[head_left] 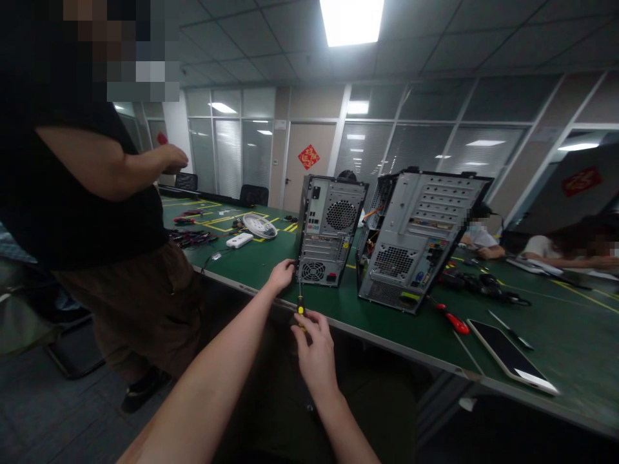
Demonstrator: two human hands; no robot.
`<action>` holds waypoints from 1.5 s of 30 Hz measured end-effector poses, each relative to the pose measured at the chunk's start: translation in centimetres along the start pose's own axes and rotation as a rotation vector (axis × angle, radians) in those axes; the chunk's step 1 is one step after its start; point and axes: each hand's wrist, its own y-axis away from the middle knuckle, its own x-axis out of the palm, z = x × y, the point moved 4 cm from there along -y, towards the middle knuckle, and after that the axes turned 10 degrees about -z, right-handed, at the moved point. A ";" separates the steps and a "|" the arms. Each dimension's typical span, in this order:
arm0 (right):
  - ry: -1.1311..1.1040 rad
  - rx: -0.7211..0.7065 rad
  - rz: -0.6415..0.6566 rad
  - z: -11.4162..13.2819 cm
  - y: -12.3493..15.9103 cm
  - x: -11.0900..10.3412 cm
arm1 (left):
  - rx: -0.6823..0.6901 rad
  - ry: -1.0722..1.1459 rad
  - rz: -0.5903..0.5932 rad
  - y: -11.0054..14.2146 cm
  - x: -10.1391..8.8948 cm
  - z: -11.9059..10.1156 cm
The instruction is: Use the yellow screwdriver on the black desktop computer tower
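Left hand (282, 276) and right hand (316, 341): bare, slender fingers (313, 330). Left forearm (207, 380) and right forearm (349, 425): bare to frame edge, smooth in outline, tapering toward the wrists (fine skin detail blurred).

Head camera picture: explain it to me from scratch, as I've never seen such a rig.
There is no robot here. A person wears one camera on the head, looking forward and down, so you see their own bare hands.

The right hand holds a yellow-and-black screwdriver, its shaft pointing at the smaller computer tower's lower back edge. The left hand is at that tower's lower left corner.

On the green table also stands a larger tower; to its right lie a red-handled tool and a phone. Another person stands at left.
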 end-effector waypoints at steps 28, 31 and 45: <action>-0.004 0.013 -0.020 0.2 0.3 -0.4 | 0.065 -0.107 -0.011 1.0 -0.8 -0.9; -0.046 0.030 -0.003 0.0 0.4 -0.2 | 0.059 -0.101 -0.008 1.0 -0.9 -0.9; -0.034 0.002 -0.029 0.6 0.3 -0.1 | 0.061 -0.121 -0.005 1.0 -0.8 -1.0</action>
